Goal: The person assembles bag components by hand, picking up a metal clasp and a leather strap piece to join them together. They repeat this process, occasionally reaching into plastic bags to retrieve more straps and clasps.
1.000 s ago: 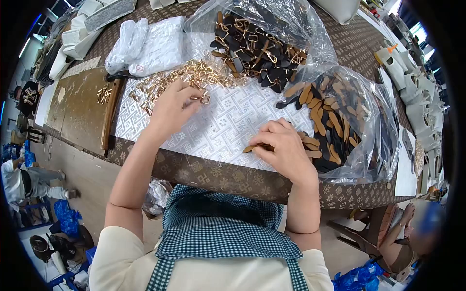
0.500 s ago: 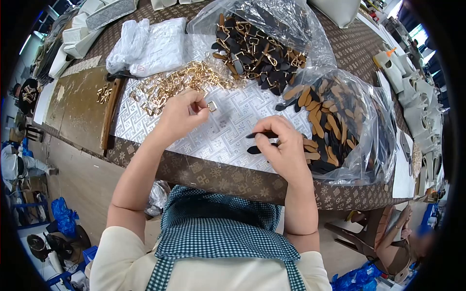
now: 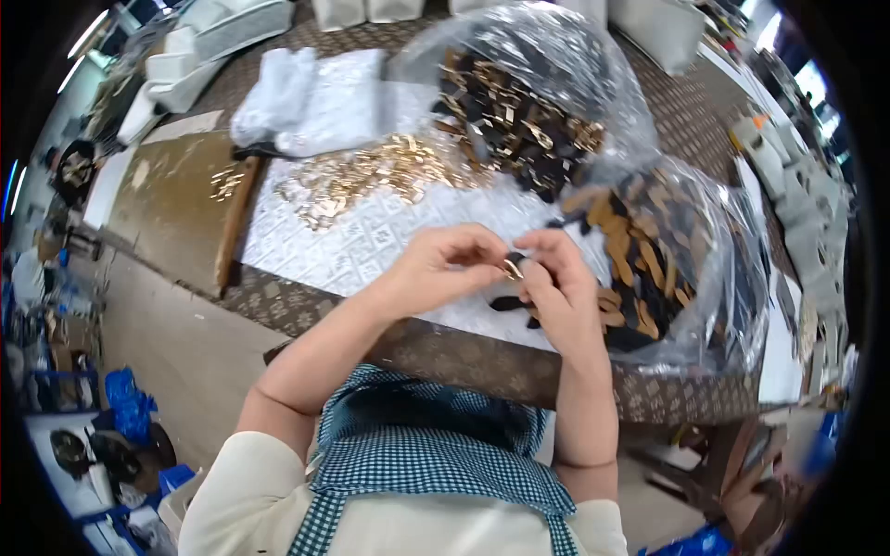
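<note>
My left hand and my right hand meet above the front of the patterned white sheet. Between their fingertips is a small gold buckle, pinched by my left hand. A black strap piece in my right hand's fingers touches the buckle. Another black piece lies on the sheet below my hands. Loose gold buckles are heaped behind my left hand. To the right of my right hand, a clear bag holds tan and black strap pieces.
A second clear bag at the back holds black pieces with gold hardware. White plastic packets lie behind the buckles. On the left is a wooden board with a few gold parts. A person is at the lower right.
My left hand has moved right and down with the buckle, up to my right hand. The black piece in my right hand now meets the buckle. The whole view has shifted slightly.
</note>
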Available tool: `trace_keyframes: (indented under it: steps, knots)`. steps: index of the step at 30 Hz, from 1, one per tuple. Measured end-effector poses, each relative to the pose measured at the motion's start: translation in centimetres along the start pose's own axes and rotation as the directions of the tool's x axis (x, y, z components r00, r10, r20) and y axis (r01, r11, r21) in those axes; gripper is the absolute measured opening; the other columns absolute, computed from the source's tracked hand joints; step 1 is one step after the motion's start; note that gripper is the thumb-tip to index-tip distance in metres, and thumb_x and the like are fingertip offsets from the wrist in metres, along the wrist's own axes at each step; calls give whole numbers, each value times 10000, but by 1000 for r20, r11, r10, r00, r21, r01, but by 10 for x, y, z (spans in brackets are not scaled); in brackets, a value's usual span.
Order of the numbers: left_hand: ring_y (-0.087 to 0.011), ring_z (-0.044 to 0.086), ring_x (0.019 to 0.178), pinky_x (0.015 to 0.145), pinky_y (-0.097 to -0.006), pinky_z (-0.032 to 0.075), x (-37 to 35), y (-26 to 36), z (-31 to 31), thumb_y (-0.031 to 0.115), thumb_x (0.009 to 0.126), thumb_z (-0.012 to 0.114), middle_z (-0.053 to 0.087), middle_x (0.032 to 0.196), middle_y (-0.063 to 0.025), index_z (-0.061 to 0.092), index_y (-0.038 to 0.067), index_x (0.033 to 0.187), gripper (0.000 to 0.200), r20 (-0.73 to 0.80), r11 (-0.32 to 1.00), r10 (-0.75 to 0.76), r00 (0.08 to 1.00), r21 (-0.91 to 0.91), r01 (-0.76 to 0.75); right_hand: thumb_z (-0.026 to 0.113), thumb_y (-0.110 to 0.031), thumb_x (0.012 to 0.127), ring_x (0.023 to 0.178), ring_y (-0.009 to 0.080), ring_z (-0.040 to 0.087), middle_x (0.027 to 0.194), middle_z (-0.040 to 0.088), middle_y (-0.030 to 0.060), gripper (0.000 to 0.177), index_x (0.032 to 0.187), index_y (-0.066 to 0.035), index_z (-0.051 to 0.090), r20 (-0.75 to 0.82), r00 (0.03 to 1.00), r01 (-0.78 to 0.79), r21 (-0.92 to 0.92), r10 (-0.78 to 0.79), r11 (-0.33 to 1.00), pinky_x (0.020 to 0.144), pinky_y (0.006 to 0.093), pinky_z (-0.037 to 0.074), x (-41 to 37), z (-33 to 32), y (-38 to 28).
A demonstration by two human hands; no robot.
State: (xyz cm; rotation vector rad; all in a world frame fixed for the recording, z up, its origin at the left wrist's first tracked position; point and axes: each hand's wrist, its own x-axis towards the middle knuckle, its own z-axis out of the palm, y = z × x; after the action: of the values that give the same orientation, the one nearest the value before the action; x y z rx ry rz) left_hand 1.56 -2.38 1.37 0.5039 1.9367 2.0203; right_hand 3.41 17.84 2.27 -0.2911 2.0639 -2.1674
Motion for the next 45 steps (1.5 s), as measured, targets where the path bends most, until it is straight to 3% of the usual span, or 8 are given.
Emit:
trace_keyframes:
  steps: [8, 14, 28, 31, 35, 41, 44, 45]
  knots:
    - [-99, 648, 897, 775, -259, 537, -1, 6, 0, 28, 917, 635, 682, 964, -61, 605, -16, 1090, 182, 13, 978, 33, 999, -206, -30, 518, -34, 949, 638, 31, 466, 842, 559, 1, 91, 1037, -20, 534, 7, 1000, -2, 66, 2, 998, 571, 179, 383, 0, 1, 6]
    - [-72, 595, 776, 675, -249, 487, -1, -8, 3, 149, 893, 704, 660, 862, -19, 662, 4, 981, 175, -56, 977, 213, 976, 22, -212, 530, -64, 951, 630, 43, 456, 770, 471, -13, 258, 1199, 4, 515, -21, 1000, -16, 16, 16, 1000, 570, 185, 386, 1, 4, 7]
    - [-107, 614, 628, 551, -275, 489, 7, -12, 0, 107, 831, 656, 648, 696, -48, 633, -17, 812, 127, -31, 999, -44, 999, -25, 44, 711, 21, 809, 736, 63, 561, 828, 641, 28, 229, 1017, 31, 615, -32, 994, 85, -325, -101, 942, 657, 209, 455, 1, 11, 9]
    - [-126, 660, 674, 618, -273, 538, 6, -10, -3, 41, 843, 605, 653, 726, -66, 617, -20, 820, 66, 64, 995, -77, 995, -57, 80, 749, 36, 802, 733, 94, 652, 796, 687, 69, 198, 915, 29, 586, -26, 1000, -19, -125, 16, 992, 656, 229, 513, 1, 19, 3]
    - [-126, 655, 688, 633, -261, 542, 2, -6, -3, 56, 883, 602, 645, 782, -53, 595, -16, 838, 86, 48, 956, -166, 985, -239, 173, 664, -46, 850, 729, 83, 649, 797, 703, 66, 164, 995, 18, 620, 51, 999, 29, -204, -19, 979, 657, 240, 504, 1, 11, 2]
    - [-91, 629, 732, 656, -246, 533, 5, -11, -5, 88, 914, 596, 629, 812, -20, 589, 7, 863, 96, 20, 963, -164, 986, -214, 165, 743, -109, 794, 702, 120, 662, 761, 687, 78, 219, 938, -6, 614, -23, 998, 44, -458, -61, 888, 630, 265, 514, 3, 6, 7]
    - [-117, 654, 728, 685, -280, 567, 10, -4, -6, 104, 931, 598, 659, 845, -46, 588, 26, 889, 89, 0, 956, -193, 981, -224, 188, 747, -193, 831, 718, 157, 670, 832, 695, 99, 303, 1044, -15, 626, 2, 987, 150, -336, -159, 930, 660, 283, 527, 6, 5, 8]
    - [-124, 663, 736, 689, -282, 570, 14, -1, -6, 109, 936, 596, 664, 849, -51, 588, 25, 891, 95, -21, 958, -194, 981, -219, 185, 726, -192, 862, 789, 163, 667, 917, 695, 125, 356, 1146, -9, 615, 19, 976, 201, -467, -218, 861, 706, 281, 526, 5, 1, 5]
